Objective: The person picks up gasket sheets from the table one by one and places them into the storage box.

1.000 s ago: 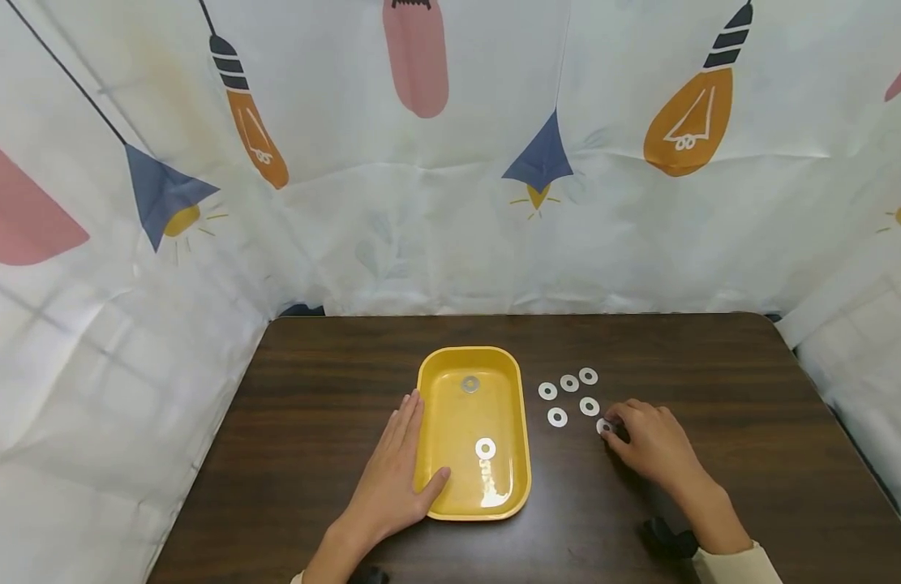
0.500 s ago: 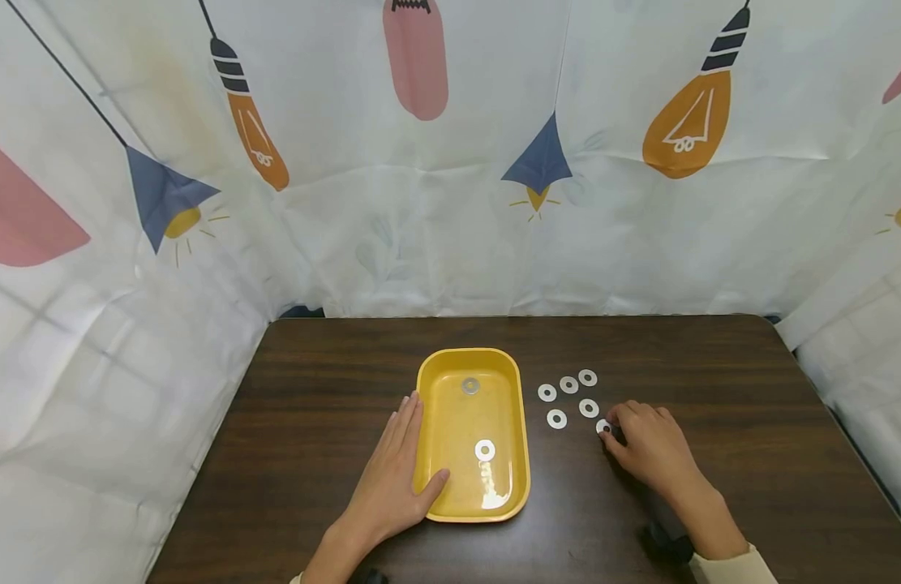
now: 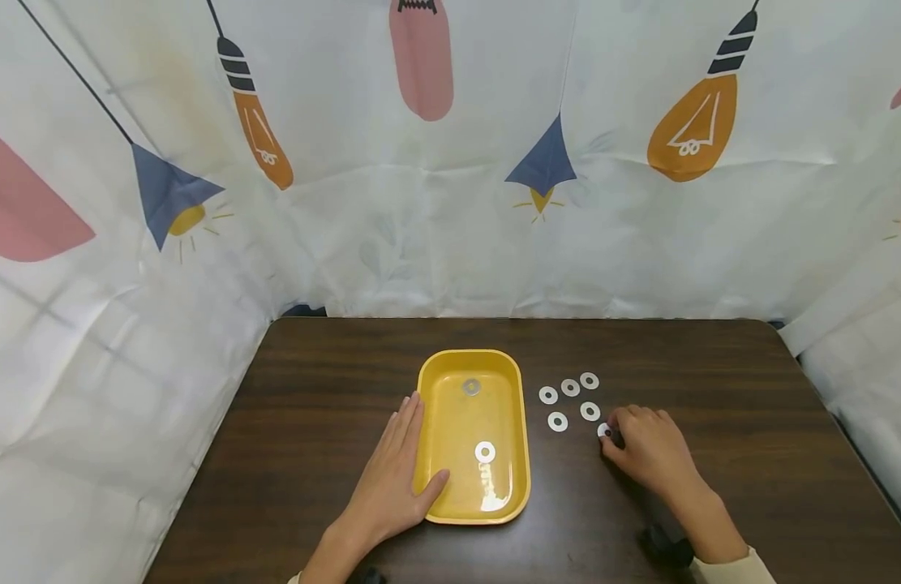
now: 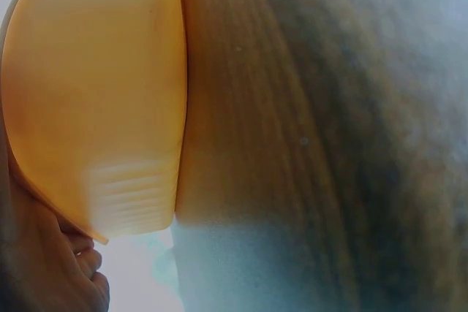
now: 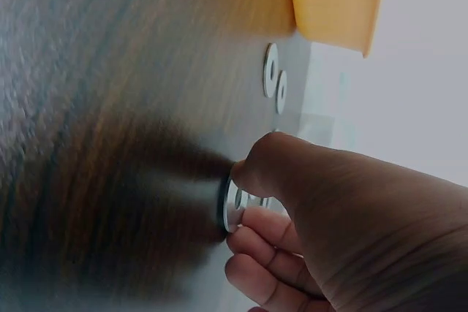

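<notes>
A yellow tray stands on the table, with one greyish washer near its far end and a paler washer nearer the front. My left hand lies along the tray's left side, fingers straight, thumb over the near left rim. To the right of the tray, my right hand pinches a flat metal washer at its edges between thumb and fingers. The right wrist view has this washer low over the tabletop, with the other fingers curled beside it.
Several loose washers lie on the dark wooden table between the tray and my right hand. A white curtain with lamp prints hangs behind the table's far edge. Black straps show at the wrists.
The head view has shifted very slightly. Both hands hold their places, the left at the tray and the right at the same washer.
</notes>
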Action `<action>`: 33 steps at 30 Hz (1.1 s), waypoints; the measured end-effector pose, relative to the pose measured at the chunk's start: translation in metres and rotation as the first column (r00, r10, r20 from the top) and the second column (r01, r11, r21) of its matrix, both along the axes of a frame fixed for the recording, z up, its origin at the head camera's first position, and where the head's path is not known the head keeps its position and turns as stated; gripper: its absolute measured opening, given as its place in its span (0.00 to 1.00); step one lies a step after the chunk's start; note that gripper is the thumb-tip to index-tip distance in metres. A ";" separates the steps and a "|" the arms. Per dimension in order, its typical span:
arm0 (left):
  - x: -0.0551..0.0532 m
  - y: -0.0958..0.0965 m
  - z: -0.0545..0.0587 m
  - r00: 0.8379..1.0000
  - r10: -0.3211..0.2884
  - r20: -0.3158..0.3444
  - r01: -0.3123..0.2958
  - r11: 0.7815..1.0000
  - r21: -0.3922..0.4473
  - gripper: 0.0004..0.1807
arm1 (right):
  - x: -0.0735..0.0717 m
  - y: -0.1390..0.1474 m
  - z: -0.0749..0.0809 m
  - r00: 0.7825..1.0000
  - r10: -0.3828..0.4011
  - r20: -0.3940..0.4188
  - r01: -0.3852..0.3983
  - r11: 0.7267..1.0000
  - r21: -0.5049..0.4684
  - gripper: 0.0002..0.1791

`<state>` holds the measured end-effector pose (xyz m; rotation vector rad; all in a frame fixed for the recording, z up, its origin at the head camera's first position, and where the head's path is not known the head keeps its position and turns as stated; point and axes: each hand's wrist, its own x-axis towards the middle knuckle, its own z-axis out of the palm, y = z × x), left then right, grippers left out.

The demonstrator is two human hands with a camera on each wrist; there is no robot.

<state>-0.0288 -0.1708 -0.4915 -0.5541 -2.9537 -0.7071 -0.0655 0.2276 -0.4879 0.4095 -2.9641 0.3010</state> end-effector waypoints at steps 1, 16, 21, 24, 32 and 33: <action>0.000 0.000 0.000 1.000 0.000 -0.001 0.000 1.000 0.001 0.56 | 0.000 -0.001 0.000 1.000 -0.004 -0.002 0.004 1.000 -0.001 0.10; 0.002 -0.002 -0.004 0.999 0.009 -0.052 -0.009 1.000 -0.005 0.56 | 0.002 -0.008 0.000 0.999 -0.019 -0.036 0.018 0.999 -0.042 0.10; 0.002 -0.003 -0.002 0.999 0.007 -0.047 -0.007 1.000 -0.008 0.56 | 0.001 -0.008 -0.003 0.998 -0.023 -0.059 0.018 0.997 -0.072 0.09; 0.002 -0.003 -0.001 0.999 0.000 -0.036 -0.001 1.000 -0.009 0.56 | 0.001 -0.008 -0.005 0.997 -0.025 -0.074 0.019 0.997 -0.077 0.09; 0.000 -0.002 -0.001 1.000 0.008 0.008 -0.008 1.000 -0.009 0.56 | 0.000 -0.004 -0.010 0.996 -0.016 -0.089 0.007 0.995 -0.103 0.09; 0.000 -0.002 -0.001 1.000 0.005 0.004 -0.005 1.000 -0.007 0.56 | -0.001 -0.004 -0.011 0.995 -0.011 -0.099 0.001 0.994 -0.106 0.09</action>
